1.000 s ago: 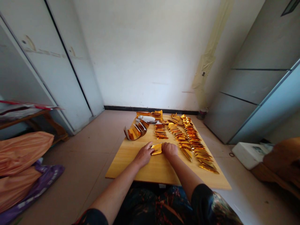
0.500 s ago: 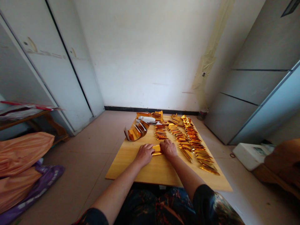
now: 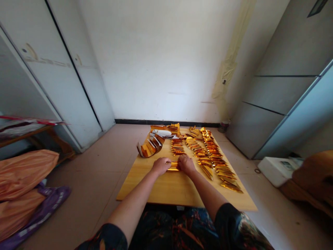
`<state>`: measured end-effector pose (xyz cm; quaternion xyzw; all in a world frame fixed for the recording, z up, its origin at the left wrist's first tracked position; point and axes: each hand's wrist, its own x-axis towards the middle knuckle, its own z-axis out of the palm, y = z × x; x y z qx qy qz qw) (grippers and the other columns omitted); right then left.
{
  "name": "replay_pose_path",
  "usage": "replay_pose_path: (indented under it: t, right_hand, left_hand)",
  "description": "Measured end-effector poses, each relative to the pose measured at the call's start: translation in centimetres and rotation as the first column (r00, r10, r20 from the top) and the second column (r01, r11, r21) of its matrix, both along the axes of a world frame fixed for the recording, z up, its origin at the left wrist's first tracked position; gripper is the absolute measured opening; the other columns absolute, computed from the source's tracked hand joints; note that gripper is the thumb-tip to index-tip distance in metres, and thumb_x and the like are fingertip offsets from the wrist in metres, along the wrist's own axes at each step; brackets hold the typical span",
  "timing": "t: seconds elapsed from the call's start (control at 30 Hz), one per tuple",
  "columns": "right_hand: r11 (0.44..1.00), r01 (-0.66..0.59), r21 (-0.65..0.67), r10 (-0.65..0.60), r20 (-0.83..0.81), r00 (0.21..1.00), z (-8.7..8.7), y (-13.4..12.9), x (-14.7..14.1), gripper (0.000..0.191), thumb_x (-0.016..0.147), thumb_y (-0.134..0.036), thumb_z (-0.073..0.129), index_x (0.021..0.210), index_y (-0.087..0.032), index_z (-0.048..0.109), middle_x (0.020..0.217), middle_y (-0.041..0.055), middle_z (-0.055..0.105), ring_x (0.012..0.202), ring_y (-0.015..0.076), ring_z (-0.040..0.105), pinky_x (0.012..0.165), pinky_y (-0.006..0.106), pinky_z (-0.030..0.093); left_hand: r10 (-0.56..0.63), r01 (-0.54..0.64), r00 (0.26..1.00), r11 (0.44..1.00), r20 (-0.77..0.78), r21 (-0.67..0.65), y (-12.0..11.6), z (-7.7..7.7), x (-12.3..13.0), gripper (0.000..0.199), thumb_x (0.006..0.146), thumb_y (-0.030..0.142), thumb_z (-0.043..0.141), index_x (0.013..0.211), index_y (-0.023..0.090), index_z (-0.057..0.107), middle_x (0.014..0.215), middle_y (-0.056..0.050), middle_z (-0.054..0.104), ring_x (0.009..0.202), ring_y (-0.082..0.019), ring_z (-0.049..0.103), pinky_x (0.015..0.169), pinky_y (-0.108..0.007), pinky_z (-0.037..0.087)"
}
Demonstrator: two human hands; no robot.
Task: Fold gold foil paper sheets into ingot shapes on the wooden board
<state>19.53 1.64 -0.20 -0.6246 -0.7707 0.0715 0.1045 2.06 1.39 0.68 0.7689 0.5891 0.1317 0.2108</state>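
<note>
Between my two hands a sheet of gold foil paper (image 3: pixel 173 166) lies on the wooden board (image 3: pixel 145 184). The closed fingers of my left hand (image 3: pixel 161 166) grip its left end. At its right end my right hand (image 3: pixel 186 164) is closed on it too, fingers bent down. Just beyond stands a short row of folded gold foil pieces (image 3: pixel 178 147). Longer rows of folded gold pieces (image 3: pixel 214 152) run along the board's right side. Behind my left hand, a curved stack of gold foil sheets (image 3: pixel 151 146) rests on the board.
At the board's far edge lie a white wrapped bundle (image 3: pixel 161 133) and more gold sheets (image 3: pixel 175 129). A grey refrigerator (image 3: pixel 273 97) and a white box (image 3: pixel 274 171) stand at right. Orange cloth or bags (image 3: pixel 26 173) and a purple bag (image 3: pixel 49 201) lie at left.
The gold sheet between my hands now shows a narrower strip. My left hand has turned slightly and its fingers have curled in; my right hand has barely moved.
</note>
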Motion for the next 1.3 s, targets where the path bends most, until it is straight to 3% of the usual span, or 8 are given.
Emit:
replay_pose_path:
  t: [0.13,0.33,0.5,0.63,0.77,0.93,1.07,1.3]
  right_hand:
    - [1.000,-0.019,0.017,0.021,-0.118,0.993,-0.5,-0.5,0.7,0.019,0.087,-0.019,0.044,0.088,-0.019,0.063,0.090,0.0043,0.067,0.085,0.0144,0.057,0.072,0.023,0.035]
    - [0.994,-0.047,-0.099,0.003,-0.403,0.915,-1.1,-1.3,2.0,0.014,0.083,-0.019,0.046,0.088,-0.020,0.059,0.071,-0.0022,0.067,0.065,0.0107,0.058,0.062,0.019,0.038]
    - [0.982,-0.041,-0.184,-0.075,-0.579,0.812,-0.6,-1.3,2.1,0.024,0.071,-0.016,0.059,0.095,-0.019,0.059,0.073,-0.0029,0.068,0.059,0.0089,0.058,0.054,0.017,0.041]
    - [0.965,-0.088,-0.248,-0.108,-0.676,0.729,-0.2,-1.5,1.8,0.006,0.075,-0.019,0.056,0.079,-0.017,0.058,0.059,-0.0029,0.064,0.048,0.0081,0.054,0.048,0.016,0.040]
    - [0.962,-0.068,-0.264,-0.148,-0.714,0.684,0.0,-1.6,1.6,0.006,0.075,-0.021,0.057,0.073,-0.016,0.056,0.054,-0.0022,0.063,0.044,0.0082,0.053,0.044,0.016,0.038]
    - [0.958,-0.064,-0.281,-0.151,-0.679,0.719,-0.1,-1.4,1.7,0.006,0.076,-0.019,0.056,0.073,-0.015,0.058,0.056,-0.0011,0.064,0.048,0.0089,0.057,0.047,0.016,0.039]
    - [0.966,-0.029,-0.256,-0.132,-0.589,0.797,-0.5,-1.1,1.8,0.008,0.078,-0.020,0.055,0.076,-0.016,0.062,0.060,-0.0008,0.067,0.051,0.0095,0.058,0.051,0.017,0.040]
    - [0.992,0.086,-0.094,-0.104,-0.207,0.973,-0.1,-1.2,0.7,0.012,0.079,-0.025,0.055,0.079,-0.021,0.066,0.085,0.0002,0.071,0.073,0.0120,0.062,0.063,0.019,0.038]
  left_hand:
    - [0.112,-0.116,0.993,0.987,0.040,0.108,0.0,-0.5,0.9,0.045,0.070,0.033,0.062,0.114,0.024,0.061,0.112,-0.003,0.067,0.103,-0.021,0.059,0.084,-0.027,0.043]
    - [0.175,-0.177,0.979,0.984,0.105,0.016,0.1,-0.9,1.3,0.016,0.069,0.023,0.058,0.081,0.023,0.068,0.076,0.002,0.070,0.078,-0.015,0.062,0.069,-0.022,0.043]
    - [0.157,-0.158,0.971,0.987,0.177,-0.011,0.2,-1.3,1.2,0.013,0.068,0.023,0.056,0.074,0.021,0.067,0.063,0.003,0.066,0.066,-0.013,0.060,0.060,-0.020,0.042]
    - [0.126,-0.119,0.972,0.992,0.198,-0.048,0.3,-1.5,1.1,0.014,0.068,0.025,0.056,0.072,0.020,0.068,0.059,0.003,0.065,0.062,-0.013,0.060,0.058,-0.020,0.042]
    - [0.125,-0.111,0.971,0.991,0.202,-0.078,0.4,-1.6,1.0,0.015,0.068,0.025,0.056,0.073,0.019,0.069,0.059,0.002,0.066,0.061,-0.013,0.060,0.058,-0.020,0.043]
    - [0.140,-0.124,0.972,0.988,0.191,-0.091,0.3,-1.5,1.1,0.015,0.068,0.027,0.057,0.073,0.019,0.069,0.061,0.002,0.067,0.063,-0.013,0.061,0.060,-0.021,0.043]
    - [0.156,-0.149,0.979,0.987,0.129,-0.059,0.0,-1.1,1.3,0.012,0.068,0.026,0.058,0.072,0.021,0.069,0.065,0.002,0.069,0.068,-0.014,0.062,0.063,-0.022,0.042]
    - [0.106,-0.087,0.990,0.979,-0.096,0.185,-0.5,-1.2,2.1,0.014,0.072,0.022,0.057,0.082,0.023,0.067,0.090,-0.001,0.070,0.090,-0.018,0.059,0.077,-0.029,0.039]
